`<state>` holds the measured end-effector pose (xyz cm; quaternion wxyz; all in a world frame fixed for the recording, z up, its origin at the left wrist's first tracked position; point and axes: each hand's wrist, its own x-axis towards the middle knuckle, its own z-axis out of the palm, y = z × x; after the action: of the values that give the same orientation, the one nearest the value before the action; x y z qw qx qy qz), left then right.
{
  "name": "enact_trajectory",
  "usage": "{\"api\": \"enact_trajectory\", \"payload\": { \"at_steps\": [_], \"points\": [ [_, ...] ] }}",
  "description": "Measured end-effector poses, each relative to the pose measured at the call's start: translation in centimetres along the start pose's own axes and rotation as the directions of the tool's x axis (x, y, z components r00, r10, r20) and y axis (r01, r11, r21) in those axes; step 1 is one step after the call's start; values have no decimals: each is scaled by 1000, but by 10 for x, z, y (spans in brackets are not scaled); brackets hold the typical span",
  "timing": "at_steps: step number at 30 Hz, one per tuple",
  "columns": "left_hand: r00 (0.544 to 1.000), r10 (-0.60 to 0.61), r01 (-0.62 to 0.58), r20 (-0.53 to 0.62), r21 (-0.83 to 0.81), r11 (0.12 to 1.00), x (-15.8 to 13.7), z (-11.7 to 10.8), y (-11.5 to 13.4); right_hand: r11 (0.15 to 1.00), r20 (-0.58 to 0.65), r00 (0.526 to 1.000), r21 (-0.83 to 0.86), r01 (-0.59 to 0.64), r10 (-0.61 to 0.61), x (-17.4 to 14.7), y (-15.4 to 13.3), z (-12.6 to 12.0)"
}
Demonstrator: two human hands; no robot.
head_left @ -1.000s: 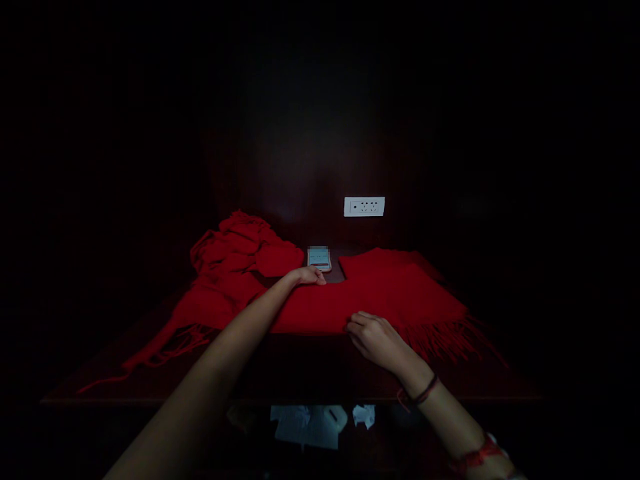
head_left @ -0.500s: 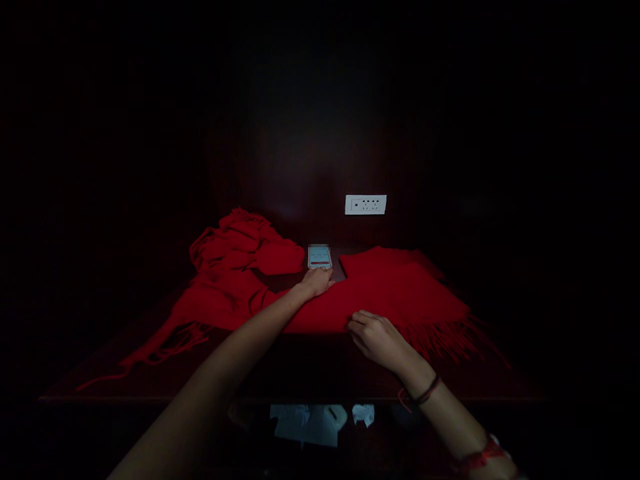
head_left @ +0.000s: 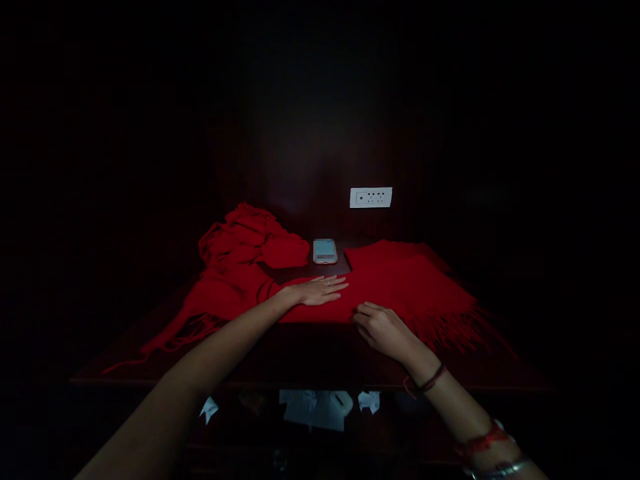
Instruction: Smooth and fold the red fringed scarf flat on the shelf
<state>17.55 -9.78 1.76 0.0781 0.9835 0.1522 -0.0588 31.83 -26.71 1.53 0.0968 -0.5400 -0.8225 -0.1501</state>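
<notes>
A red fringed scarf (head_left: 400, 273) lies across the dark table, spread flat on the right and bunched in a heap on the left. My left hand (head_left: 320, 291) rests palm down on its middle strip, fingers stretched out to the right, a ring on one finger. At the near edge of the same cloth, my right hand (head_left: 383, 328) has its fingers curled together on the scarf's border; the fingertips are partly hidden. Just beyond my left hand lies a phone (head_left: 325, 251) with a lit screen.
A white wall socket (head_left: 371, 197) is on the dark wall behind. The table's front edge (head_left: 320, 385) runs across below my hands. Under it show pale papers (head_left: 310, 410) and a crumpled white piece (head_left: 369, 401). The surroundings are very dark.
My left hand has drawn back from beside the phone onto the scarf and flattened, fingers now spread. My right hand stays at the near edge. The view has shifted slightly.
</notes>
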Motion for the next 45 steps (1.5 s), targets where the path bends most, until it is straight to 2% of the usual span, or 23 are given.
{"api": "enact_trajectory", "payload": {
  "at_steps": [3, 5, 8, 10, 12, 13, 15, 17, 19, 21, 24, 26, 29, 32, 35, 40, 45],
  "points": [
    [999, -45, 45, -4, 15, 999, 1, -1, -11, 1000, -5, 1000, -2, 3, -3, 0, 0, 0],
    [991, -130, 131, -28, 50, 990, -3, -3, -22, 1000, -12, 1000, 0, 2, -2, 0, 0, 0],
    [952, -267, 289, -153, 148, 946, -14, -6, -36, 1000, -14, 1000, 7, -1, 2, 0, 1, 0],
    [925, -252, 318, -286, 213, 924, -23, -6, -38, 1000, -13, 1000, 11, 1, 0, 0, 1, 1],
    [922, -153, 249, -357, 241, 938, -28, -5, -32, 1000, -12, 1000, 13, 3, -3, 0, 1, 1],
    [936, -91, 177, -339, 232, 956, -30, -4, -28, 1000, -11, 1000, 12, 3, -2, 0, 1, 1],
    [976, 13, 22, -217, 158, 987, -31, 0, -18, 1000, -9, 1000, 9, 3, -3, 0, 1, 1],
    [996, 40, -36, -86, 52, 998, -31, 3, -14, 1000, -11, 1000, 9, 3, -3, 0, 1, 1],
    [999, -39, 39, -26, -11, 999, -31, 3, -17, 1000, -14, 1000, 15, 3, -3, 0, 1, 2],
    [987, -163, 163, -1, -13, 987, -31, 0, -22, 1000, -13, 1000, 24, -1, 1, 0, 1, 2],
    [943, -334, 334, -7, 52, 941, -28, -7, -25, 999, -8, 1000, 32, -6, 7, 0, 1, 2],
    [934, -348, 354, -78, 89, 931, -26, -10, -18, 1000, -10, 1000, 28, -6, 6, 0, 2, 2],
    [959, -228, 241, -167, 59, 969, -23, -7, 3, 1000, -18, 1000, 14, -3, 3, -1, 2, 3],
    [989, -126, 123, -81, -35, 992, -23, 2, 22, 1000, -9, 1000, 1, -11, 11, -1, 2, 3],
    [993, -114, 114, 8, -80, 990, -29, 9, 30, 1000, 2, 1000, -10, -11, 11, -1, 2, 3],
    [995, -94, 90, -39, -79, 993, -42, 5, 30, 1000, 7, 1000, -28, 1, -1, -1, 2, 0],
    [998, -54, 55, 10, -122, 991, -50, -2, 37, 998, -35, 998, -30, 48, -49, 0, 0, -2]
  ]
}}
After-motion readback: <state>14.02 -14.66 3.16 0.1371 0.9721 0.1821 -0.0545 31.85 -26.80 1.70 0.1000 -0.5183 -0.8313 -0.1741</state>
